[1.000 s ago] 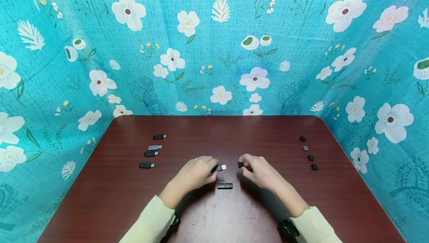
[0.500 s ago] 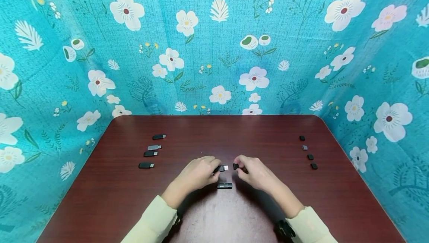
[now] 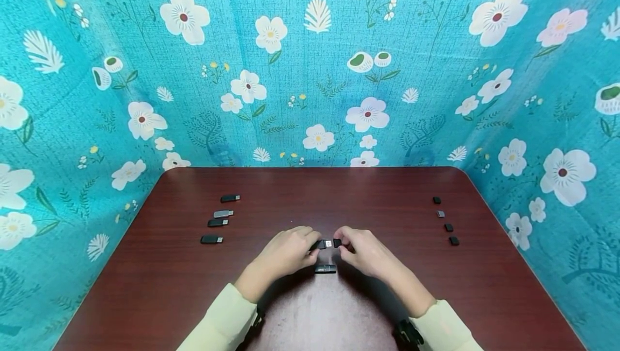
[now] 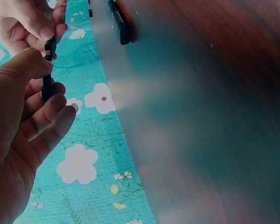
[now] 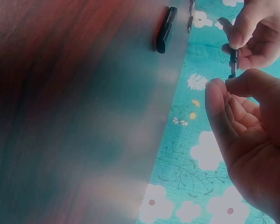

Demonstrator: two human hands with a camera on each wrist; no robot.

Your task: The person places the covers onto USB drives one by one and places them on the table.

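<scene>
In the head view my left hand (image 3: 290,248) pinches a black USB flash drive (image 3: 322,244), its pale metal plug pointing right. Facing it, my right hand (image 3: 364,251) pinches a small black cap (image 3: 337,243) between thumb and fingers. Cap and plug tip are very close; whether they touch I cannot tell. From the left wrist, the drive's dark body (image 4: 46,88) shows between thumb and curled fingers. My right fingertips mostly hide the cap in the right wrist view. Just below the hands, a black capped flash drive (image 3: 325,268) lies on the table.
On the table's (image 3: 310,189) left side lie several uncapped flash drives, among them a grey one (image 3: 223,213) and a black one (image 3: 211,239). Several small caps, including a grey cap (image 3: 440,214), are spread along the right. A flowered curtain (image 3: 310,71) surrounds the far edges.
My right hand has moved left with the cap, narrowing the gap to the plug. The left hand has shifted slightly right with the flash drive. Things on the table lie as before.
</scene>
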